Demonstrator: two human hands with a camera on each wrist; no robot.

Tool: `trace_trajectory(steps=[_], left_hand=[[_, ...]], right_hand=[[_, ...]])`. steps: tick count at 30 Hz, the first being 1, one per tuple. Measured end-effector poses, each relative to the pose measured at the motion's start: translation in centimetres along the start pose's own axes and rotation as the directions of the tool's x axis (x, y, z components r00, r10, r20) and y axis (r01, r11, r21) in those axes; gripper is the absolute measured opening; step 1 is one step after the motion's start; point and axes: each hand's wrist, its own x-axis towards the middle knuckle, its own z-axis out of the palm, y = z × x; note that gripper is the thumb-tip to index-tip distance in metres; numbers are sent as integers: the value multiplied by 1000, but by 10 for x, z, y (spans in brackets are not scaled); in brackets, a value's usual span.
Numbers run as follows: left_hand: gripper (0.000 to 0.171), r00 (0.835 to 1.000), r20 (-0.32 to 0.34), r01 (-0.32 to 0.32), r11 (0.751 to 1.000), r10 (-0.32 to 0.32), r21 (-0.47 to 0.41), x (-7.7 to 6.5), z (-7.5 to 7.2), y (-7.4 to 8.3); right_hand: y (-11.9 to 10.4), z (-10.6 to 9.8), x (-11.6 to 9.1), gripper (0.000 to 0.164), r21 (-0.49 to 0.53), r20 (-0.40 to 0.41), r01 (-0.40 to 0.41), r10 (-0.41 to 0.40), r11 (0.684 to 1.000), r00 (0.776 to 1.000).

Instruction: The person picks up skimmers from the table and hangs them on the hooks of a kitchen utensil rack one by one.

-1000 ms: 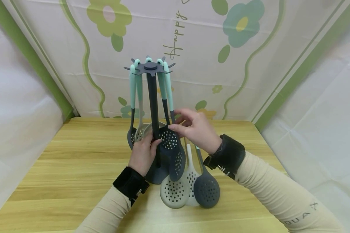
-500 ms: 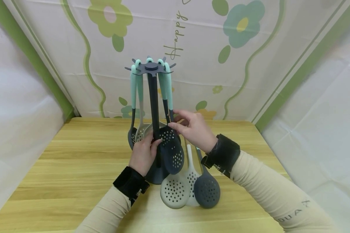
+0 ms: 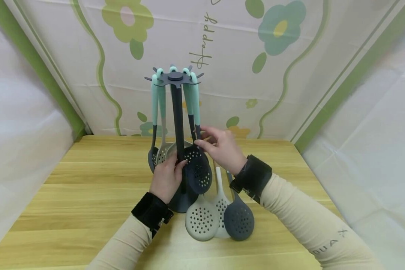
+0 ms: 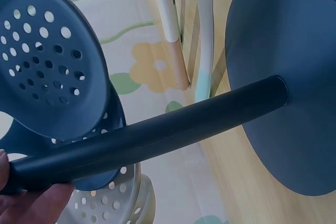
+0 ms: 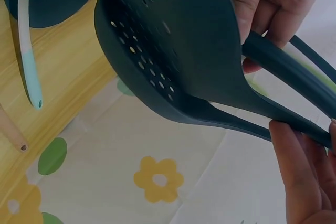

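Note:
A dark upright utensil stand (image 3: 177, 116) has a spoked top ring, where several mint-handled utensils hang by hooked ends. My left hand (image 3: 165, 180) grips its post low down; the left wrist view shows fingers wrapped round the post (image 4: 173, 135). My right hand (image 3: 222, 147) pinches the dark neck of the front-right hanging skimmer (image 3: 202, 178), whose perforated head faces me beside the post. Fingertips of the right hand (image 5: 304, 179) lie along that neck in the right wrist view. Just behind it hangs another dark perforated skimmer (image 5: 142, 64); other hanging heads are partly hidden.
On the wooden table (image 3: 87, 210), right of the stand's round base (image 3: 182, 204), lie a beige skimmer (image 3: 201, 222), a white slotted utensil (image 3: 222, 204) and a dark skimmer (image 3: 239, 221). A flowered cloth (image 3: 229, 93) rises behind the table.
The skimmer's head has swung up and left toward the post, turning more to face me. My right hand and forearm have shifted slightly left; the left hand keeps its grip on the post.

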Motion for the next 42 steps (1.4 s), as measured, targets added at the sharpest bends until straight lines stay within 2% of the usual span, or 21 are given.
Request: trace_trajectory(steps=[16, 28, 34, 42], left_hand=[[29, 999, -26, -28, 1000, 27, -4, 0, -1, -4], [34, 999, -30, -39, 999, 40, 19, -3, 5, -3], [32, 998, -41, -43, 998, 44, 36, -2, 5, -4], [28, 997, -48, -51, 998, 52, 26, -2, 5, -6]], right_hand=[[5, 9, 4, 36, -20, -55, 90, -91, 996, 994], [12, 17, -7, 37, 79, -131, 41, -30, 996, 991], [13, 18, -11, 38, 145, -153, 28, -6, 989, 988], [16, 15, -13, 33, 226, -119, 1, 27, 974, 992]])
